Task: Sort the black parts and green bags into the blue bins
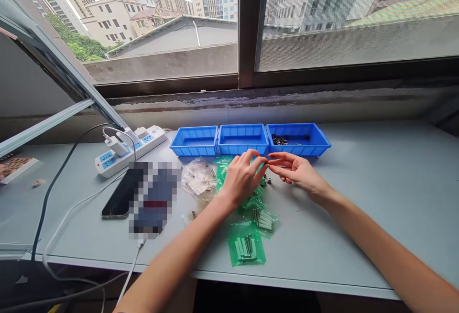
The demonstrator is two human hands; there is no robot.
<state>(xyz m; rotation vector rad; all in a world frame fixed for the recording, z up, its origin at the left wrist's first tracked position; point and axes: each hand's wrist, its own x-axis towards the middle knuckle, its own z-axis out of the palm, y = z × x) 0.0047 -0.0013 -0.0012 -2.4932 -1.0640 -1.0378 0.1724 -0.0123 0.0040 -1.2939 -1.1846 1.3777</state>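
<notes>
Above the grey desk (376, 198), left hand (242, 177) and right hand (299, 173) bend inward, fingers nearly meeting; whether pinching, I cannot tell.

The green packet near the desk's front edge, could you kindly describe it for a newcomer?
On the grey desk, find the middle blue bin, then come toward the front edge. The green packet there holds slender pale and dark pieces; unlike the crumpled bag behind it, its outline is squarish.
</notes>
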